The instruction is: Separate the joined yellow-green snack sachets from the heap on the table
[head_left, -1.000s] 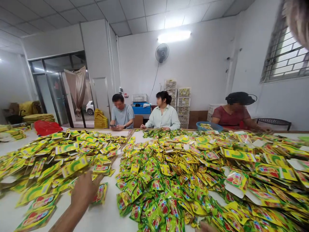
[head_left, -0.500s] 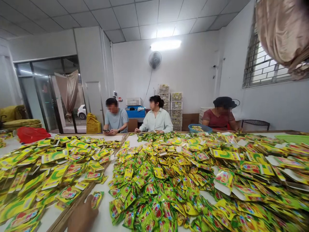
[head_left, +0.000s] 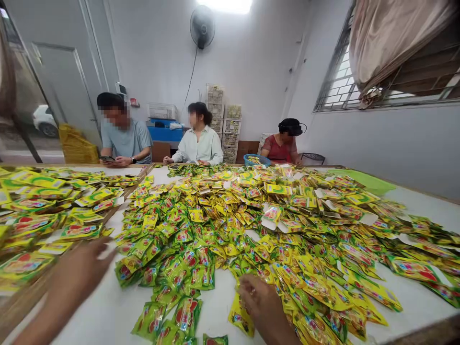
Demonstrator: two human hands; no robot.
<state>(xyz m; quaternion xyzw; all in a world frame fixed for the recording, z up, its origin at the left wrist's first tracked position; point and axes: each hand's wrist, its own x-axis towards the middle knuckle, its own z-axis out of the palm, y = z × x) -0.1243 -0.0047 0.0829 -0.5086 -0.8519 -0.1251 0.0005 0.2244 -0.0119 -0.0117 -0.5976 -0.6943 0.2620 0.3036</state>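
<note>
1. Our left hand (head_left: 81,268) is partly curled and blurred beside the wooden strip (head_left: 21,306); we cannot tell whether it grips the white piece (head_left: 108,250) at its fingers.
2. Our right hand (head_left: 264,304) curls loosely by a yellow packet (head_left: 240,318); any grip is unclear.
3. That packet lies just left of our right hand, the nearer one, long axis pointing roughly away from us.
4. Green packets (head_left: 187,314) show red fruit and lettering we cannot read.

White table (head_left: 108,306) is pretty loaded: wood strip (head_left: 17,306) along it, yellow packs (head_left: 30,225) heaped both sides of the strip, sachets (head_left: 179,237) piled to its right, green sheet (head_left: 366,181) well right of it.
</note>
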